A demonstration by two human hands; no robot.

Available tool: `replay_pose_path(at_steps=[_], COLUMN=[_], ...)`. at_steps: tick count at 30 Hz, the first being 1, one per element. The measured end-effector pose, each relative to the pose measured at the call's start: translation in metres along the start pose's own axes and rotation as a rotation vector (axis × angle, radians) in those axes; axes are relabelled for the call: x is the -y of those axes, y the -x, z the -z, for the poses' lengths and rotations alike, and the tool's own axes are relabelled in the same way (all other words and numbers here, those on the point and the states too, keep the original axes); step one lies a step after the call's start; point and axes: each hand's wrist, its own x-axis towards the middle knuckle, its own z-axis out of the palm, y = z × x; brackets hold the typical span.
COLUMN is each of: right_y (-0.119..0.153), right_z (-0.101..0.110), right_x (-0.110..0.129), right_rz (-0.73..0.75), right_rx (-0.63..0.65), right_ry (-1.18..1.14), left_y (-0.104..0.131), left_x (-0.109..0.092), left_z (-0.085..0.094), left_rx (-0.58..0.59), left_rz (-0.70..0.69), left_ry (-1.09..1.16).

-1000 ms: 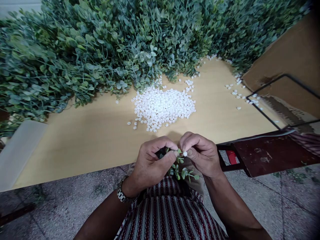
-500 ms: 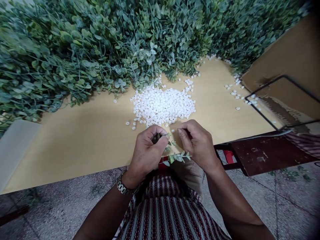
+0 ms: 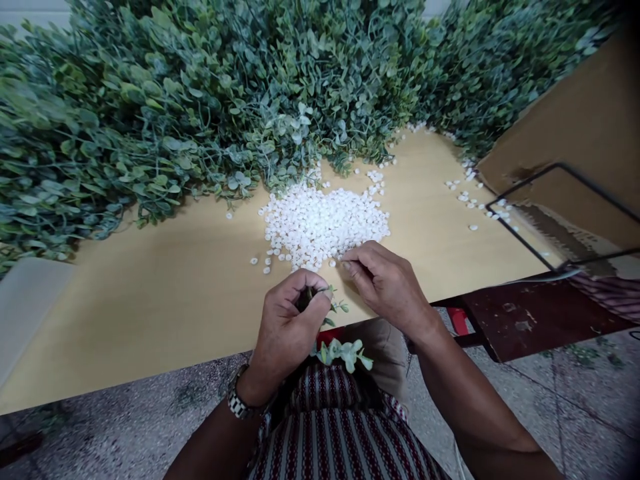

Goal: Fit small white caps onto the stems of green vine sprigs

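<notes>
My left hand (image 3: 290,327) is closed around a small artificial green sprig (image 3: 340,350), whose leaves hang out below my thumb over my lap. My right hand (image 3: 385,283) reaches forward with fingers pinched at the near edge of a heap of small white beads (image 3: 325,223) on the tan table (image 3: 165,300). Whether a bead is between the fingertips I cannot tell. A metal watch (image 3: 235,403) sits on my left wrist.
A big pile of artificial leafy greenery (image 3: 200,100) covers the back of the table. Stray white beads (image 3: 465,197) lie at the right near a cardboard box (image 3: 575,133) and a black wire frame (image 3: 550,220). A dark red bench (image 3: 530,317) stands at the right.
My right hand has left the sprig and moved forward to the bead heap. The white bead seen at my fingertips a second ago is out of sight. My left hand keeps the sprig.
</notes>
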Motion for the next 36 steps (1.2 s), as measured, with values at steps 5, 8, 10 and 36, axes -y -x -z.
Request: replay_pose_path(at_steps=[5, 8, 10, 36], right_y=[-0.003, 0.001, 0.003, 0.003], right_z=[-0.002, -0.001, 0.000, 0.008], right_x=[0.001, -0.001, -0.003, -0.006], right_rz=[0.000, 0.025, 0.031, -0.036], right_rx=[0.066, 0.062, 0.065, 0.077], right_ry=[0.071, 0.062, 0.058, -0.004], left_y=[0.001, 0.001, 0.002, 0.001], left_x=[0.002, 0.001, 0.001, 0.005], left_z=[0.001, 0.001, 0.001, 0.001], left_rx=[0.016, 0.024, 0.030, 0.029], left_rz=[0.002, -0.010, -0.014, -0.056], left_ry=[0.001, 0.000, 0.003, -0.010])
